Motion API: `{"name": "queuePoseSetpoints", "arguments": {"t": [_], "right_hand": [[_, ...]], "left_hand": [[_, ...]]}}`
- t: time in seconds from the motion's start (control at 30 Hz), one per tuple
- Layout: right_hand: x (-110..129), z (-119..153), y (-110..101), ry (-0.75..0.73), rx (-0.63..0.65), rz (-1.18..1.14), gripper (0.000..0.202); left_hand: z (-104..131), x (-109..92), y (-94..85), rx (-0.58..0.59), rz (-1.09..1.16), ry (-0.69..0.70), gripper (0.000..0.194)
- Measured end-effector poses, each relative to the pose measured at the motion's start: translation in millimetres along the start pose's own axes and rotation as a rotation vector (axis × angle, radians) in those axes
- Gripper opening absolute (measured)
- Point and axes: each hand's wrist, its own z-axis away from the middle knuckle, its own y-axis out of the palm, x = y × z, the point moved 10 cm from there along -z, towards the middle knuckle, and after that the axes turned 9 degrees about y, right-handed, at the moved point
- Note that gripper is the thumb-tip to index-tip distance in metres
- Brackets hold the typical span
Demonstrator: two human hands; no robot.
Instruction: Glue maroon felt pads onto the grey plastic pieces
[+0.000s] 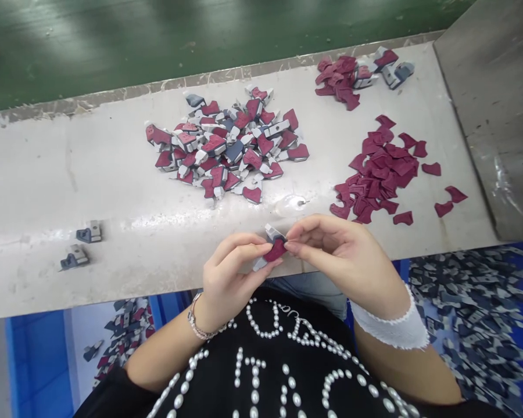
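Observation:
Near the front edge of the pale worktable, my left hand (233, 270) pinches a small grey-and-white part with a maroon piece (275, 250) on its upper face. My right hand (342, 255) is closed at the part's right side, thumb and forefinger pressed together on its edge. Beyond my hands lies a pile of similar grey, white and maroon parts (233, 145). To the right of that pile are loose flat maroon pieces (381, 168).
A smaller maroon heap (337, 81) with a few grey parts sits at the back right. Two grey parts (75, 256) lie at the left. Below the table are a blue bin (39, 366) and many grey parts (483, 319). A metal panel (497, 116) bounds the right.

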Motion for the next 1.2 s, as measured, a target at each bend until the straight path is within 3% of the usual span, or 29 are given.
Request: {"name": "queuePoseSetpoints", "arguments": {"t": [0.2, 0.43, 0.7, 0.97, 1.2], "right_hand": [[6, 6, 5, -0.057, 0.019, 0.082, 0.013], [5, 9, 27, -0.039, 0.188, 0.118, 0.020], [17, 17, 29, -0.103, 0.144, 0.169, 0.017], [24, 18, 31, -0.166, 0.059, 0.278, 0.009], [28, 15, 35, -0.190, 0.058, 0.311, 0.004]], "left_hand": [[1, 3, -3.5, -0.030, 0.057, -0.026, 0.032], [2, 5, -7.0, -0.031, 0.160, -0.081, 0.032], [6, 9, -13.3, -0.023, 0.134, -0.125, 0.030], [4, -5, -17.7, 0.024, -0.005, -0.009, 0.034], [6, -12, -17.4, 0.019, -0.041, 0.070, 0.041]]}}
